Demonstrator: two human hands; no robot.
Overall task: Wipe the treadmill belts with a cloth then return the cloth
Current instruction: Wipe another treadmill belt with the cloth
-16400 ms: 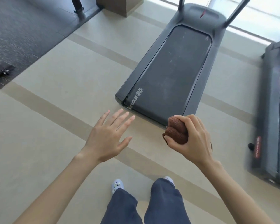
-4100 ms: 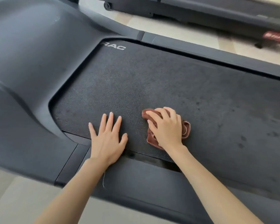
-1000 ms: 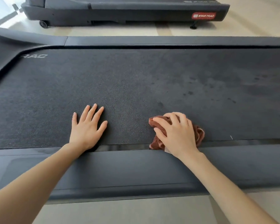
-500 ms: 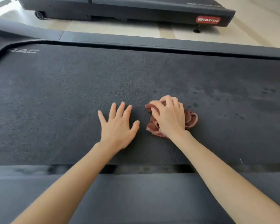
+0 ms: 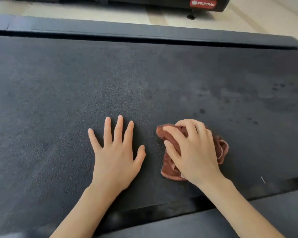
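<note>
**Hands on treadmill belt, cloth under the right one**

Item 1, treadmill belt: dark, grainy surface filling most of the view and running left to right. It is bordered by the far side rail above and the near side rail at lower right.

Item 2, cloth: reddish-brown with a paler pink hem, bunched into a loose wad. It lies on the belt, right of centre and nearer the near rail than the far one. Folds stick out past the knuckles on the right and below the palm on the left.

Item 3, right hand: palm down on top of the cloth, fingers bent over the wad and thumb against its left side. It is grasping the cloth and pressing it to the belt.

Item 4, left hand: flat on the bare belt just left of the cloth, not touching it. Fingers straight and spread, thumb out to the right, nothing held. Both forearms enter from the bottom edge.

Item 5, dark spots: small marks scattered on the belt beyond and to the right of the cloth.

Item 6, white fleck: thin, lying on the belt near its near edge, right of the right wrist.

Item 7, second treadmill: only its base shows, along the top edge. It carries a red label reading STAR TRAC and stands on a pale floor.
</note>
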